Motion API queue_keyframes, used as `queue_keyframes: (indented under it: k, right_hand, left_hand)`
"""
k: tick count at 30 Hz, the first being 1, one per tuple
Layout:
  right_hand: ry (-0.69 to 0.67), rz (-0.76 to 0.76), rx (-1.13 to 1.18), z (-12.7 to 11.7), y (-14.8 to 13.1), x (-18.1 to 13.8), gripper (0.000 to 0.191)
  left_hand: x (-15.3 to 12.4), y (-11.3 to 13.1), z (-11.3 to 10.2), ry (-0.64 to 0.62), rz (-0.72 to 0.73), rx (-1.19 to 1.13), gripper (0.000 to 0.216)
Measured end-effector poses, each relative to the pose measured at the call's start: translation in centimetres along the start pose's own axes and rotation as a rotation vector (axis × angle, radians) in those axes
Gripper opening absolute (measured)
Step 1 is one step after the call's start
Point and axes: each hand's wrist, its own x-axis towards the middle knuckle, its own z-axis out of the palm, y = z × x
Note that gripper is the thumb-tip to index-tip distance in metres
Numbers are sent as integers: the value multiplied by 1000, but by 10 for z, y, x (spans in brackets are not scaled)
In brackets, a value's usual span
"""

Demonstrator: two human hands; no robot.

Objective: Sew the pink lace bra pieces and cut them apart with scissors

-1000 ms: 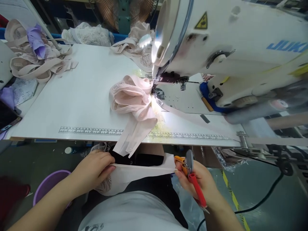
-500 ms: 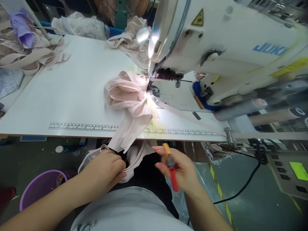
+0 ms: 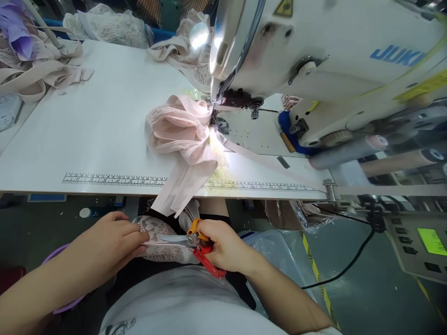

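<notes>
Scissors (image 3: 192, 240) have swung to the lace cloth (image 3: 156, 226) below the near edge of the desk (image 3: 94, 116), right fingers (image 3: 209, 227) wrapped round the handles (image 3: 212, 265), left fingers (image 3: 130, 231) pinching it, best kept taut.

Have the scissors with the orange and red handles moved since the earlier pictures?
Yes. Judged against the printed ruler, the scissors in the right hand have moved left, closer to the left hand.

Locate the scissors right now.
In the head view, the scissors are in the right hand, below the table's front edge, their blades pointing left over the lace fabric toward the left hand.
</notes>
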Motion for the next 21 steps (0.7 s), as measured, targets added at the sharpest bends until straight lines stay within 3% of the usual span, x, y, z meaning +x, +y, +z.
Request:
queue_keyframes:
  k: [2, 5, 10, 12, 17, 21]
  right_hand:
    - [-4, 16, -17, -1, 1, -1, 27]
    - [-7, 12, -47, -2, 1, -3, 32]
    - [-68, 100, -105, -3, 5, -9, 25]
    - [-104, 192, -125, -3, 9, -11, 22]
    - [-208, 274, -176, -10, 6, -5, 19]
    - [-147, 185, -161, -19, -17, 10, 19]
  left_hand:
    - [-10, -8, -4, 32, -59, -118, 26]
    - [-20, -9, -1, 182, -150, -293, 21]
    - [-19, 17, 14, 486, -376, -568, 20]
    - [-13, 30, 20, 626, -370, -635, 27]
    - [-2, 55, 30, 811, -254, -468, 45]
    - [0, 69, 38, 822, -293, -292, 41]
